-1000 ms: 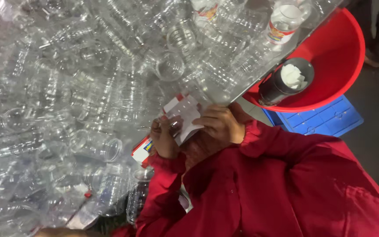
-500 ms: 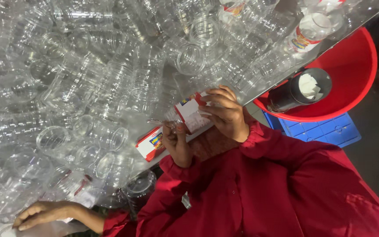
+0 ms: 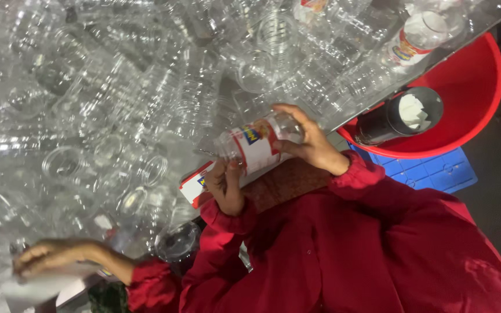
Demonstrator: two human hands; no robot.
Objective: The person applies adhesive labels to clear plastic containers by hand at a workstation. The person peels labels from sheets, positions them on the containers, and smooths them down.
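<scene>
I hold a clear plastic bottle [image 3: 256,145] with a red, white and blue label over the edge of a big heap of clear bottles. My right hand [image 3: 311,142] wraps around the bottle's upper end. My left hand [image 3: 227,188] grips its lower end, fingers at the label's edge. A loose piece of the same kind of label [image 3: 194,186] lies just below the left hand. My red sleeves and red garment fill the lower right.
Clear empty bottles [image 3: 117,104] cover the whole surface on the left and top. A red tub [image 3: 476,98] at the right holds a dark cylinder [image 3: 398,116] and rests on a blue crate [image 3: 436,174]. Another person's hand [image 3: 53,255] in a red sleeve reaches in at the lower left.
The bottle has been turned so its label shows more, and both hands have shifted along it. The other person's hand has reached further in at the lower left.
</scene>
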